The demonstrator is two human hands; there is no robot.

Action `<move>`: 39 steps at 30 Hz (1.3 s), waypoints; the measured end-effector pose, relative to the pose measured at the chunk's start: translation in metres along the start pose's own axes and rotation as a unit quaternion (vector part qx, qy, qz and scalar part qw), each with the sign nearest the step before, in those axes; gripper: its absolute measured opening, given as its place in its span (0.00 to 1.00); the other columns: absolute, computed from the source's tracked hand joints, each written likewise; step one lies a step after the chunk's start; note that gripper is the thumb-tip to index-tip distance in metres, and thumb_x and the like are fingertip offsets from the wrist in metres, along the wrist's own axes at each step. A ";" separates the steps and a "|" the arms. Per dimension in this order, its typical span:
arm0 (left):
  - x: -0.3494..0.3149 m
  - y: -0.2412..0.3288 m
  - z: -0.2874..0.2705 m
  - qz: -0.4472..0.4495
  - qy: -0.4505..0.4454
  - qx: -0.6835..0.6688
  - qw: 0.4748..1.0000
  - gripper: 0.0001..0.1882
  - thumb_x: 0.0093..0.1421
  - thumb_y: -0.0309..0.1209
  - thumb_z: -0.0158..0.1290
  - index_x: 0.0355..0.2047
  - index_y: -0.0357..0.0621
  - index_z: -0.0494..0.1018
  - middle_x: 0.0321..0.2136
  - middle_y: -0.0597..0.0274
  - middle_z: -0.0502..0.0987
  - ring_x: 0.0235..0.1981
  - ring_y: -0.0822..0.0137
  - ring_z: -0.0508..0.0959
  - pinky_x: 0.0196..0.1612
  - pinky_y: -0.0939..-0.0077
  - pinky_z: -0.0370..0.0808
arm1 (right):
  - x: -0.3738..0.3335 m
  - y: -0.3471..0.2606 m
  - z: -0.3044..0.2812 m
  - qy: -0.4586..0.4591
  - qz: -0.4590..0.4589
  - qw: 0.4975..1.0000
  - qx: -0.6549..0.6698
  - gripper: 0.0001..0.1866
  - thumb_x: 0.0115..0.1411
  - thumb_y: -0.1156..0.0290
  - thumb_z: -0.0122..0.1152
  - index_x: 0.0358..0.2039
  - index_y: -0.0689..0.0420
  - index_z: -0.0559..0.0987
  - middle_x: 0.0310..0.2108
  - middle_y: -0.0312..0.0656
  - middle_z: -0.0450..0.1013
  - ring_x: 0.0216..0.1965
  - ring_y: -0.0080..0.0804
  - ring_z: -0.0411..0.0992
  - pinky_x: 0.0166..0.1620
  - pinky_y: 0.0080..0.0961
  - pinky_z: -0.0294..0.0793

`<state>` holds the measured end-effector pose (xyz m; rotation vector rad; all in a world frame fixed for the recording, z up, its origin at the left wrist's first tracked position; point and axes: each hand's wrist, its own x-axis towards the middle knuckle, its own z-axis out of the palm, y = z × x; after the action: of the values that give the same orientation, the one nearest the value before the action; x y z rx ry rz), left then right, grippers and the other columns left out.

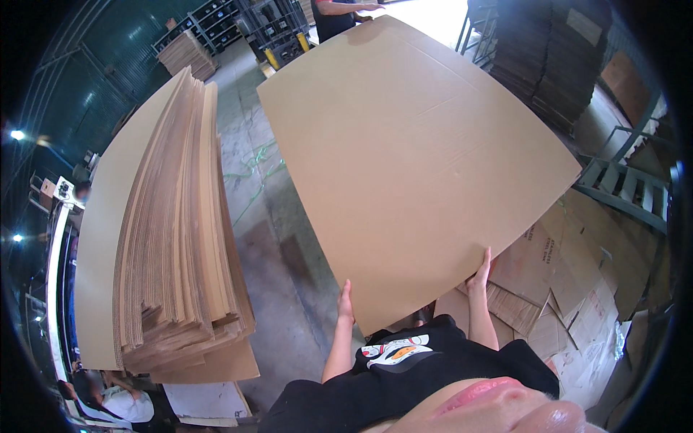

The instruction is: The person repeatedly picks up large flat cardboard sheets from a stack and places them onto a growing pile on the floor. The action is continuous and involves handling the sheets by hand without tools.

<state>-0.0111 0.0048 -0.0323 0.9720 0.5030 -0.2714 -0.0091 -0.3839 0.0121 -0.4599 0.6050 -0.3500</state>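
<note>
Brown cardboard made up the large sheet (426, 159), which lay directly ahead of the person, with one corner pointing back toward the black shirt (433, 357) and the opposite one pointing away. The lens bent its edges, so which side was longer could not be told. The left hand (346, 302) was nearer that close corner, set against the sheet's left edge; the right hand (479, 273) was farther along the near edge, to the right. The hands stood well apart, fingers extended upward at the rim, touching the board; how the thumbs and palms bore on it underneath was hidden.

By the far corner stood a co-worker (333, 20), an arm held over the board. To the left, across a strip of concrete floor (278, 289) with green strapping (254, 162), rose a tall stack of cardboard (177, 238). Flattened cartons (530, 267) lay to the right, below metal steps (626, 189).
</note>
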 end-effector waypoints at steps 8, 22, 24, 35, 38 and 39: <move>0.006 0.005 0.002 0.011 -0.018 0.025 0.999 0.32 0.62 0.56 0.45 0.54 0.41 0.66 0.47 0.58 0.73 0.46 0.64 0.75 0.47 0.69 0.74 | 0.000 0.000 0.003 0.011 -0.018 1.000 -0.008 0.27 0.61 0.46 0.51 0.50 0.55 0.70 0.45 0.38 0.71 0.47 0.35 0.70 0.50 0.35 0.72; -0.020 0.031 0.033 0.026 0.028 0.070 0.997 0.30 0.62 0.48 0.49 0.55 0.38 0.63 0.48 0.57 0.72 0.46 0.65 0.74 0.47 0.70 0.74 | -0.007 -0.031 0.008 0.056 -0.010 0.975 -0.215 0.29 0.60 0.51 0.55 0.50 0.63 0.71 0.44 0.44 0.73 0.44 0.34 0.73 0.47 0.30 0.73; -0.012 0.015 0.033 0.123 0.070 0.140 0.980 0.30 0.62 0.48 0.50 0.55 0.37 0.62 0.50 0.55 0.70 0.50 0.64 0.72 0.51 0.70 0.70 | 0.009 -0.030 -0.019 0.037 -0.082 0.940 -0.329 0.28 0.61 0.52 0.55 0.50 0.65 0.71 0.43 0.45 0.74 0.41 0.34 0.74 0.45 0.28 0.73; -0.014 0.002 0.049 0.213 0.157 0.516 0.814 0.48 0.55 0.54 0.56 0.63 0.34 0.47 0.60 0.27 0.45 0.64 0.39 0.45 0.63 0.52 0.50 | 0.143 -0.215 -0.074 0.183 -0.142 0.972 -0.035 0.30 0.57 0.54 0.61 0.53 0.62 0.69 0.51 0.44 0.69 0.50 0.41 0.69 0.50 0.41 0.72; -0.020 0.018 0.073 0.272 0.136 0.525 0.795 0.47 0.55 0.54 0.55 0.63 0.35 0.48 0.60 0.32 0.52 0.63 0.43 0.52 0.63 0.53 0.51 | 0.144 -0.212 -0.078 0.156 -0.161 0.972 -0.066 0.27 0.56 0.57 0.62 0.51 0.61 0.70 0.47 0.44 0.71 0.47 0.37 0.71 0.46 0.37 0.75; -0.023 0.035 0.079 0.292 0.142 0.564 0.759 0.47 0.55 0.53 0.56 0.63 0.36 0.49 0.59 0.34 0.54 0.62 0.44 0.54 0.63 0.54 0.52 | 0.134 -0.202 -0.080 0.125 -0.125 0.983 -0.057 0.25 0.56 0.59 0.62 0.49 0.61 0.71 0.46 0.43 0.72 0.45 0.35 0.72 0.43 0.34 0.76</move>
<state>0.0073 -0.0427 0.0410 2.3280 0.2397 0.2037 0.0082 -0.6380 -0.0053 -0.6091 0.8164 -0.6199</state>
